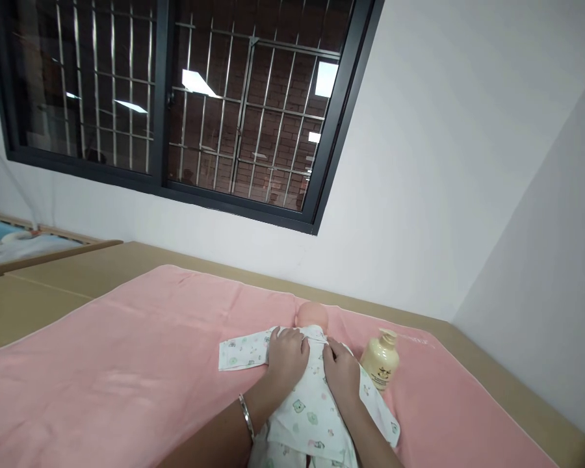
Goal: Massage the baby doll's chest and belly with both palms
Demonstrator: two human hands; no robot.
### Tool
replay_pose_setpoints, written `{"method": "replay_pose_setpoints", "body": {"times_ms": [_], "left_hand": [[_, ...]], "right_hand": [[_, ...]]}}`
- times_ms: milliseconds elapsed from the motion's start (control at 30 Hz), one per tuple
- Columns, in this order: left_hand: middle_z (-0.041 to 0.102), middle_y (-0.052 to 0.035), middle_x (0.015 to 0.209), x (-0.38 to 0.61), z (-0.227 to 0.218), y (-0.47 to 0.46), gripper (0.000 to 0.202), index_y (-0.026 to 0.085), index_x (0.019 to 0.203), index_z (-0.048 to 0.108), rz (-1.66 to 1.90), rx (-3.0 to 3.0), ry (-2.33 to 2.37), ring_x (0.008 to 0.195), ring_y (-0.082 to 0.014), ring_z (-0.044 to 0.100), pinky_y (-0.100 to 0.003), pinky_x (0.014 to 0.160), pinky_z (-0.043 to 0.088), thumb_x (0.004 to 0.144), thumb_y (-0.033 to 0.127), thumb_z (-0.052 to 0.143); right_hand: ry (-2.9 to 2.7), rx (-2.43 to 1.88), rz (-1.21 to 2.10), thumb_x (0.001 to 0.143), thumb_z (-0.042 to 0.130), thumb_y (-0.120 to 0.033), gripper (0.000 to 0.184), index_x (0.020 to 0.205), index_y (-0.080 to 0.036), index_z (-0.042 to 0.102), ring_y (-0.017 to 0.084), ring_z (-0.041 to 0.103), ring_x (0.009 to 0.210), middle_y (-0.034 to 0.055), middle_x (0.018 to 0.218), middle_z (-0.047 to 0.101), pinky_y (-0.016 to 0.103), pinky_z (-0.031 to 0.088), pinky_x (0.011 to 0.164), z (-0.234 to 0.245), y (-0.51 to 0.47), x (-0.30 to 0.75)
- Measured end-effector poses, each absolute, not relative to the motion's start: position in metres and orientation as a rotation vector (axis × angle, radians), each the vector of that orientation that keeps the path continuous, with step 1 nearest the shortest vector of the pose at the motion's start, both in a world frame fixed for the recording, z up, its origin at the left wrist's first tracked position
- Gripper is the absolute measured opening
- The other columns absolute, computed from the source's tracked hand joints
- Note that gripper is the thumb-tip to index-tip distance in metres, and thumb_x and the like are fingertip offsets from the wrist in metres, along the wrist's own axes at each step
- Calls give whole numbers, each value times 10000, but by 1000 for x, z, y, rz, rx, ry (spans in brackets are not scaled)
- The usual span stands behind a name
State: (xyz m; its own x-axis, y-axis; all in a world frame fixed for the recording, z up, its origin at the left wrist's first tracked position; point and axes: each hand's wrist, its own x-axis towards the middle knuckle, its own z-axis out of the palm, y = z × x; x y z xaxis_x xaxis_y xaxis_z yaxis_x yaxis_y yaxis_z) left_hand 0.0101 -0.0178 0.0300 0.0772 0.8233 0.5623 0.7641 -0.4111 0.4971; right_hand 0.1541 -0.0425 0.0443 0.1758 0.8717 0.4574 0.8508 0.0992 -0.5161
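A baby doll lies on its back on a pink blanket, its bare round head [312,314] toward the wall. It is dressed in a white baby shirt [312,403] with small green and coloured prints, sleeves spread to both sides. My left hand [287,357], with a silver bangle on the wrist, grips the shirt near the left shoulder, fingers curled over the cloth. On the other side of the neckline, my right hand [342,374] has its fingers bent onto the shirt's upper front. Both sets of fingertips are partly hidden. Below the hem, matching printed cloth shows.
A pale yellow pump bottle [381,361] stands right of the doll, close to the right sleeve. The pink blanket [127,351] covers a tan padded surface [49,286] against a white wall. A dark-framed barred window [244,188] is above; a wooden-edged bed with bluish cloth [24,250] is far left.
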Motion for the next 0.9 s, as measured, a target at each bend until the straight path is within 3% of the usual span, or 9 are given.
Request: {"method": "replay_pose_setpoints", "body": {"times_ms": [67, 233, 400, 567, 733, 900], "left_hand": [[709, -87, 1081, 10, 30, -18, 313, 202, 936, 696, 1254, 2232, 1684, 1070, -243, 613, -515, 1096, 292, 924, 232, 385], [589, -77, 1334, 10, 28, -13, 361, 231, 1223, 606, 1188, 2198, 1660, 1279, -248, 484, -553, 1138, 216, 936, 260, 389], [665, -23, 1223, 9, 28, -12, 271, 280, 1079, 685, 1261, 2171, 1523, 1185, -196, 557, -498, 1143, 231, 907, 260, 476], [707, -46, 1126, 11, 27, -17, 243, 246, 922, 727, 1363, 2120, 1623, 1116, -206, 599, -504, 1154, 195, 896, 271, 487], [643, -90, 1250, 12, 30, -19, 330, 225, 1142, 655, 1228, 2075, 1766, 1218, -263, 530, -574, 1129, 213, 910, 329, 444], [600, -94, 1314, 10, 29, -16, 367, 227, 1216, 601, 1148, 2060, 1763, 1281, -262, 475, -594, 1148, 161, 924, 334, 406]], "right_hand": [[-1671, -1735, 38, 904, 325, -325, 451, 1134, -206, 695, 223, 576, 1161, 67, 1192, 672, 311, 401, 998, 44, -40, 154], [-1781, -1763, 45, 876, 319, -219, 517, 1309, -111, 581, 242, 393, 1363, 104, 1381, 532, 404, 260, 1141, 42, -30, 156], [-1776, -1616, 50, 899, 343, -233, 444, 1194, -176, 669, 192, 481, 1298, 61, 1263, 632, 405, 193, 1181, 40, -33, 157], [-1711, -1661, -21, 903, 343, -230, 420, 1095, -174, 712, 184, 520, 1256, 71, 1259, 634, 369, 207, 1176, 39, -40, 155], [-1680, -1781, -4, 917, 330, -283, 446, 1188, -186, 670, 205, 462, 1313, 71, 1312, 598, 373, 254, 1151, 40, -38, 154], [-1805, -1858, 30, 921, 246, -243, 536, 1347, -82, 529, 218, 375, 1375, 139, 1422, 484, 388, 206, 1162, 42, -30, 154]]}}
